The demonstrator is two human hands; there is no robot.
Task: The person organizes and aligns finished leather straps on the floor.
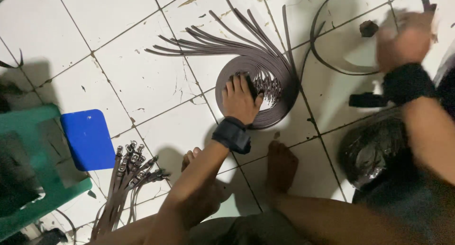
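Left hand (241, 99): fingers spread, pressed flat on the inner edge of the coil (258, 91) of brown belts lying on the tiled floor (109, 17). The buckles (268, 85) are bunched inside the ring; the free tails (208, 36) fan out toward the far side of the floor. A dark wrist band (232, 135) sits on this arm.

Right hand (408, 38): raised, motion-blurred, apparently closed on a loose belt (327, 55) that loops wide across the tiles at the far right. The grip itself cannot be judged through the blur.

Risks, as judged:
- The coil is held by downward pressure alone. If the left hand lifts or slides, the turns could spring open and the tails tangle.
- The loose belt swings close to the coil; it may snag a tail and drag the fan out of order.
- Bare feet (280, 164) rest just near the coil; a flicked buckle could strike them.

A second bundle (128, 178) lies near the blue board (87, 138) and green stool (33, 178), well apart. A black bag (374, 152) sits at the right.
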